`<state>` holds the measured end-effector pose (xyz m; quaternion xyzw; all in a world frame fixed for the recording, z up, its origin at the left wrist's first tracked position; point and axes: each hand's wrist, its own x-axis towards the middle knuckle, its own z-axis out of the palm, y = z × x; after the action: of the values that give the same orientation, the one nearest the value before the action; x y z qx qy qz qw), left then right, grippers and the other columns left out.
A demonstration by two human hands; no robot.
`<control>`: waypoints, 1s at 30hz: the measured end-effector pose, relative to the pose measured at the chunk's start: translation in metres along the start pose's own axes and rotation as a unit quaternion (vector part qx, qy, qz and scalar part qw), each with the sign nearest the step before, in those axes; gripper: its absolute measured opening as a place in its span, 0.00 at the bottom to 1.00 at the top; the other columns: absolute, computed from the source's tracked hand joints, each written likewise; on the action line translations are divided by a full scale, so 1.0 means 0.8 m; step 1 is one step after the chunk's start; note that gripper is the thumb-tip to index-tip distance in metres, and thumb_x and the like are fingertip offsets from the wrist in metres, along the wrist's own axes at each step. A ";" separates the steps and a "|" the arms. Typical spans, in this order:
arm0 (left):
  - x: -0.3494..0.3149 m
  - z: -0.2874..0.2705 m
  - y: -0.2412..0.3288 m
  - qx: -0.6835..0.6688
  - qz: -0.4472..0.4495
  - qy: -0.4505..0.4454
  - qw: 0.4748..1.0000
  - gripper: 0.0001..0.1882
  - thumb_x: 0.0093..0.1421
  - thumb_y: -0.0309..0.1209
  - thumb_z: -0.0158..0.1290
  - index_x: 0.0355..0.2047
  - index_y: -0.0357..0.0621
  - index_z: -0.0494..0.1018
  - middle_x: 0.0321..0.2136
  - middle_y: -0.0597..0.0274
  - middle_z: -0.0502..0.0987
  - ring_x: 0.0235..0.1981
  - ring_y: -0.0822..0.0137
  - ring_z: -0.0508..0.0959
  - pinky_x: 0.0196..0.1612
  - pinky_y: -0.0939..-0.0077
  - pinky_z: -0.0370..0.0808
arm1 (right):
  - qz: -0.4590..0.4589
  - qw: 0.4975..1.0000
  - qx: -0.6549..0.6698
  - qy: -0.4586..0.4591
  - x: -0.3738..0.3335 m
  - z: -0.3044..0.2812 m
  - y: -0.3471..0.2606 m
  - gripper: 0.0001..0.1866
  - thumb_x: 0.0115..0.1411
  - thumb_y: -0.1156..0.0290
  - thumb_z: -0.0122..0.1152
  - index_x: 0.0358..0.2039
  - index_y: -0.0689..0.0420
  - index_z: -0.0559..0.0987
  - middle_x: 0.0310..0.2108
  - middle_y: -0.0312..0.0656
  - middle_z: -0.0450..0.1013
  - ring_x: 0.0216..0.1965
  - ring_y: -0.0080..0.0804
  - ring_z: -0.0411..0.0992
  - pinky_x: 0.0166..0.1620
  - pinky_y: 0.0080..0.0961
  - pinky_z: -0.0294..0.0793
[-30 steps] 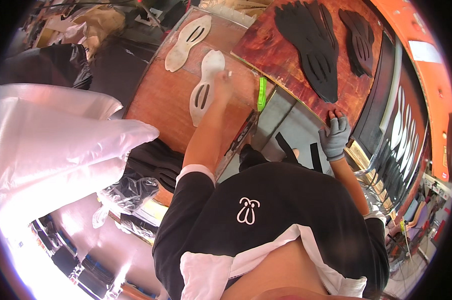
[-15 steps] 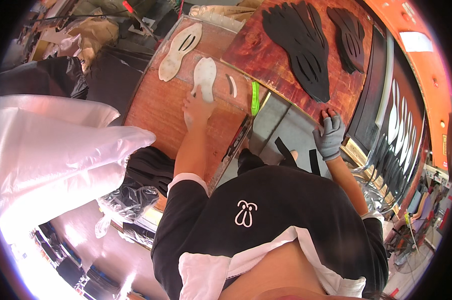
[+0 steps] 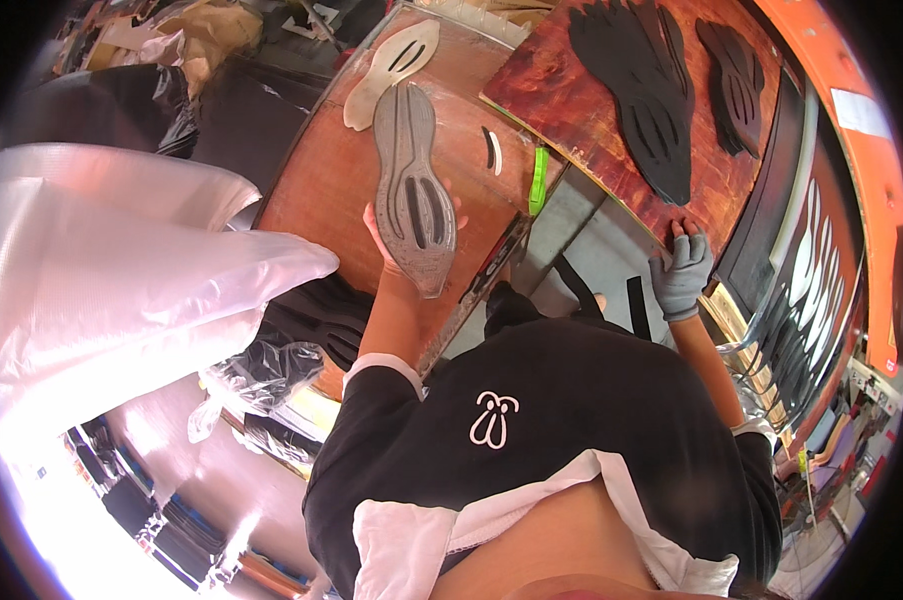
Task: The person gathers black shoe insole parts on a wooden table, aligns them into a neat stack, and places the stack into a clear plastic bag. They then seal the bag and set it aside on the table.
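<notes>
My left hand [image 3: 381,238] grips a grey sole-shaped plate [image 3: 407,180] from beneath. Several long slots run through its wider part, and it is tilted above the wooden board [image 3: 316,200]. Just beyond its far end lies a pale sole-shaped plate [image 3: 369,95] with dark slots. My right hand [image 3: 681,275] wears a grey fingerless glove; its fingers are outstretched at the near edge of a red-brown board [image 3: 531,90]. Close to those fingertips is the tip of a stack of black slotted sole-shaped sheets [image 3: 656,130]. A smaller black slotted stack [image 3: 736,95] lies farther right.
A bright green tool [image 3: 538,180] and small curved black and white strips [image 3: 493,150] lie on the wooden board. Clear plastic sheeting [image 3: 131,240] bulges at the left. Black sheets with sole-shaped cutouts [image 3: 806,250] stand at the right, beside an orange machine [image 3: 851,60].
My left hand has lifted a sole-shaped plate from the wooden board; its grey slotted face now shows. My right hand stays by the red-brown board's edge. The whole view has shifted slightly.
</notes>
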<state>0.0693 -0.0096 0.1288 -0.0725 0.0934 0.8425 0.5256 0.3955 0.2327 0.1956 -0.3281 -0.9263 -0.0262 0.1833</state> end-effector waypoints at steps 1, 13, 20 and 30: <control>-0.001 0.005 -0.001 0.003 -0.002 -0.005 1.000 0.46 0.51 0.67 0.41 0.58 0.42 0.63 0.52 0.41 0.68 0.47 0.40 0.73 0.47 0.39 0.72 | -0.009 1.000 -0.005 0.003 0.000 0.000 0.000 0.33 0.39 0.73 0.64 0.51 0.55 0.71 0.50 0.47 0.67 0.53 0.48 0.65 0.52 0.41 0.64; 0.012 0.065 -0.023 -0.005 -0.018 -0.105 0.994 0.48 0.48 0.67 0.49 0.59 0.42 0.61 0.50 0.38 0.69 0.44 0.38 0.74 0.43 0.45 0.77 | -0.015 1.000 0.006 0.009 -0.001 0.000 0.003 0.32 0.38 0.72 0.64 0.49 0.57 0.70 0.49 0.49 0.66 0.51 0.51 0.65 0.51 0.43 0.65; 0.027 0.133 -0.041 0.101 -0.013 -0.142 0.985 0.55 0.42 0.69 0.53 0.54 0.29 0.63 0.42 0.40 0.72 0.38 0.50 0.78 0.39 0.60 0.80 | -0.008 0.996 0.082 0.030 0.018 -0.030 -0.022 0.29 0.41 0.70 0.65 0.47 0.57 0.72 0.49 0.48 0.67 0.50 0.50 0.65 0.52 0.41 0.64; 0.049 0.177 -0.060 0.153 -0.125 -0.322 0.926 0.61 0.37 0.73 0.56 0.53 0.25 0.60 0.41 0.40 0.73 0.38 0.54 0.78 0.40 0.66 0.79 | -0.079 0.888 0.446 -0.078 0.097 -0.094 -0.132 0.24 0.53 0.68 0.64 0.50 0.60 0.69 0.43 0.45 0.69 0.46 0.39 0.69 0.51 0.30 0.67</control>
<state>0.0920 0.0787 0.2541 0.2731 0.0367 0.7237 0.6327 0.2986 0.1838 0.3007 -0.1385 -0.8746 0.4010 0.2345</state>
